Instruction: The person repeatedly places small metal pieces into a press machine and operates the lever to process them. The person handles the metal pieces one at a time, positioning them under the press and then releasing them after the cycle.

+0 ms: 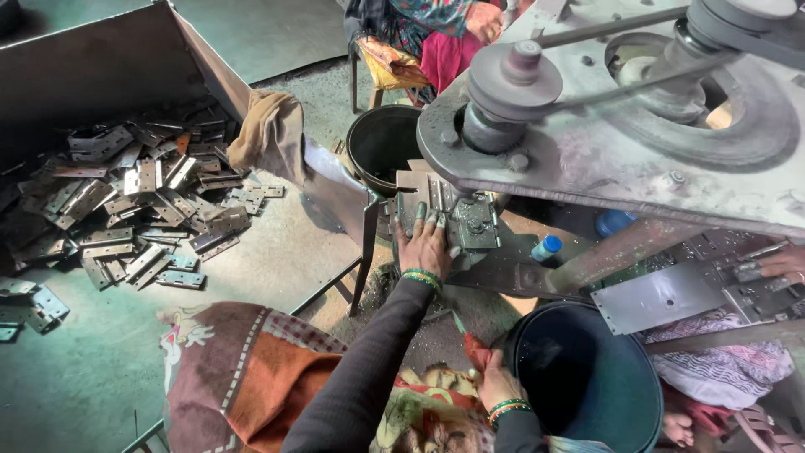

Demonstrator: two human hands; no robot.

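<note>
My left hand (425, 243), in a dark sleeve with green bangles and with covers on its fingertips, reaches up to the bed of a press machine. Its spread fingers lie on a grey metal hinge plate (419, 189), next to the dark die block (475, 222). My right hand (496, 384), also with bangles, stays low by my lap against the rim of a large dark bucket (587, 377). Its fingers are hidden, so what it holds is unclear.
A heap of metal hinge plates (142, 210) lies on a sheet-metal tray (277, 268) at left, with a brown cloth (268, 126) on its edge. A black tub (381, 143) stands behind the press. Pulleys and belts (516, 80) turn overhead. A co-worker's hand (784, 262) works at right; another person (444, 33) sits behind.
</note>
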